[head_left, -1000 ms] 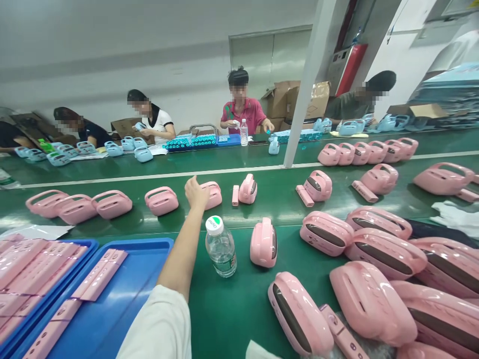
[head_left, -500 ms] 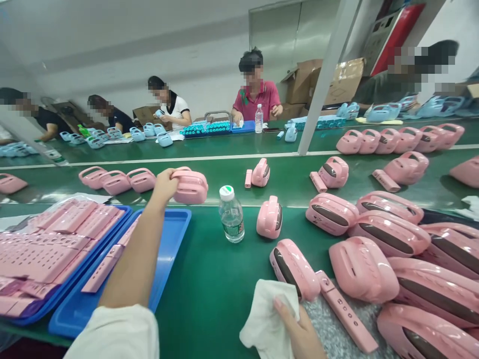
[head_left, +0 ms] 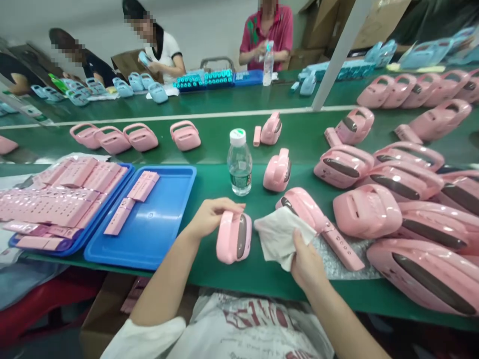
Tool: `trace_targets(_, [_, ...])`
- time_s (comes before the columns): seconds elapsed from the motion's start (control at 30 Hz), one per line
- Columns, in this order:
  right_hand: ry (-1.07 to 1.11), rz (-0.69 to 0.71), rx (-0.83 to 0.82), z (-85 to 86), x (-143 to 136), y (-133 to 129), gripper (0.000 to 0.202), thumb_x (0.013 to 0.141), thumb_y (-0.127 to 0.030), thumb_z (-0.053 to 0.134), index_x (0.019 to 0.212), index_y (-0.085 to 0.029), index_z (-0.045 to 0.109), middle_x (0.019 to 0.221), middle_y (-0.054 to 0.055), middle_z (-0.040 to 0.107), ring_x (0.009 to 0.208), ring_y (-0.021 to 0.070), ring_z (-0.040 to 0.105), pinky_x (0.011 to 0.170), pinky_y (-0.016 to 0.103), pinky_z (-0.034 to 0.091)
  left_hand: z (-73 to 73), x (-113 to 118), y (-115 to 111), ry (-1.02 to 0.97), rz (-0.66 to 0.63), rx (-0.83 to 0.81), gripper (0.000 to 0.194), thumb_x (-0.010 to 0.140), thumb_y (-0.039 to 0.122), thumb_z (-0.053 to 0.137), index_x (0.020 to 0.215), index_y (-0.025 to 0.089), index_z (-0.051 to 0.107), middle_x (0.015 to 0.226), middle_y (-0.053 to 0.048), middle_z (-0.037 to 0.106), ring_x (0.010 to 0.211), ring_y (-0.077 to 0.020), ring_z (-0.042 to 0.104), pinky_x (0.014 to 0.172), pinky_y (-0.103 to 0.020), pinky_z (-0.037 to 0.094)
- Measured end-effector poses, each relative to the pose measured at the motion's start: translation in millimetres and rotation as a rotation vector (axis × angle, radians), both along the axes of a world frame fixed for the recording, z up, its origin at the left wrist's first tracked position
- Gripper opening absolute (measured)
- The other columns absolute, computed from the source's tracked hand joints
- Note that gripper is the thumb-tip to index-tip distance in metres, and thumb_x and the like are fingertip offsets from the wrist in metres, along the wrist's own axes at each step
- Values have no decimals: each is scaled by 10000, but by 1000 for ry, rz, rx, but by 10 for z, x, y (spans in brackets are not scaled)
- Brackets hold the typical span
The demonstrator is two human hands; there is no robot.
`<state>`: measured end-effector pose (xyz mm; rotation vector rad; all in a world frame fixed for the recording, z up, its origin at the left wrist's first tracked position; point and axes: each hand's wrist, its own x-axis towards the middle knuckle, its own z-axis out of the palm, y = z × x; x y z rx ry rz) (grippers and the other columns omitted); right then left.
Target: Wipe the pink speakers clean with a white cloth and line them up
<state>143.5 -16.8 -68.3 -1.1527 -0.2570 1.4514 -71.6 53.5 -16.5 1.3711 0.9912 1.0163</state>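
Observation:
My left hand [head_left: 215, 215] grips the top handle of a pink device [head_left: 229, 242], whose dark oval panel faces right, just above the green table [head_left: 209, 174] near its front edge. To the right, my right hand [head_left: 307, 257] holds a white cloth [head_left: 282, 234], pinched at its lower right corner. Behind the cloth lies another pink device [head_left: 305, 204], and a pink bar with small round marks [head_left: 342, 245] leans beside it. One more pink device [head_left: 277, 172] stands farther back.
A clear bottle [head_left: 240, 164] stands upright behind my left hand. Blue trays [head_left: 183, 199] with pink bars are at left. Many pink devices [head_left: 426, 269] crowd the right side. People sit across the table, among light-blue devices [head_left: 157, 92].
My left hand has come back from the far strip to the front, now with a device at the cloth's left. One device stands on the far strip. The view has tilted down.

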Motion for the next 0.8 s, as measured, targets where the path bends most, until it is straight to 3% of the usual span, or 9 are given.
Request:
trace_targets(0.07, [-3,-51,34,42,-30,-19,642,591,-560,837,1110,-215,683,1079,62,760,1036,277,713,1003,434,538,-79,78,48,-6,24,-69,228,628,356,841,759,181,777,869,-97,755,1012,-317,701,896,-425,549])
trace_targets(0.2, [17,-107,60,134,-132,-70,657,637,-581,804,1158,-205,663,1139,77,739,1070,280,699,1011,453,534,-177,79,0,23,89,-92,465,653,374,826,1064,180,728,1123,-118,724,1027,-283,688,912,-406,541])
trace_targets(0.37, [-73,-36,129,104,-222,-107,507,747,-515,754,1156,-226,673,1197,53,716,1213,251,619,1087,425,470,-392,-19,-591,73,447,48,373,909,465,548,1122,173,640,1188,-131,670,1153,-238,624,997,-400,500])
trace_targets(0.43, [-138,-29,109,45,-239,-95,480,745,-541,746,1106,-228,694,1191,48,718,1262,247,581,1108,420,447,-528,3,-875,196,391,106,436,900,455,565,1240,183,563,1281,-148,611,1219,-260,582,1033,-431,475])
trace_targets(0.53, [-167,80,104,-29,-293,-84,530,737,-606,720,1104,-225,697,1224,53,703,1284,255,559,1126,435,423,-710,141,-1124,449,237,238,899,725,443,770,1458,210,305,1484,-192,414,1367,-329,436,1099,-485,407])
trace_targets(0.57, [-161,128,113,-41,-323,-90,549,747,-614,704,1140,-231,685,1262,48,683,1291,252,553,1137,435,410,-749,201,-1142,506,239,267,1035,669,444,813,1487,214,222,1511,-206,365,1384,-345,411,1095,-491,411])
trace_targets(0.63, [-155,189,133,-42,-391,-113,571,771,-604,688,1210,-241,651,1336,37,635,1316,239,529,1163,421,374,-777,305,-1099,543,320,271,1107,632,462,833,1484,215,172,1499,-217,372,1362,-347,443,1056,-478,451])
trace_targets(0.7, [-153,200,140,-19,-446,-138,574,788,-586,681,1235,-229,636,1358,49,618,1326,240,517,1166,416,371,-743,347,-995,533,418,214,1015,635,468,825,1434,206,257,1438,-199,453,1299,-332,513,1021,-459,480])
trace_targets(0.8, [-145,97,136,22,-450,-133,596,788,-594,671,1238,-205,629,1333,80,633,1273,265,568,1114,436,440,-627,284,-850,474,476,104,908,587,441,839,1337,189,391,1335,-159,559,1211,-321,578,983,-443,502])
